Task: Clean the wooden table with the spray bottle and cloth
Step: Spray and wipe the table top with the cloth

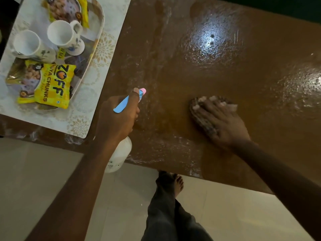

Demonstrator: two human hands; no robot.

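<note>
So the left hand [118,117] is wrapped around the neck of a white plastic spray bottle with a blue trigger and pink nozzle [119,153], index finger up on top by the nozzle, held over the near edge of the glossy brown wooden tabletop [182,70]. The right hand [224,122] is flat with fingers spread, pressing down on a brownish speckled cloth [199,112] lying on the tabletop, well to the right of the bottle. The surface looks wet and streaky. Far left, a pale patterned tray [97,40] holds two white mugs [64,32] and yellow snack packets [50,86].
</note>
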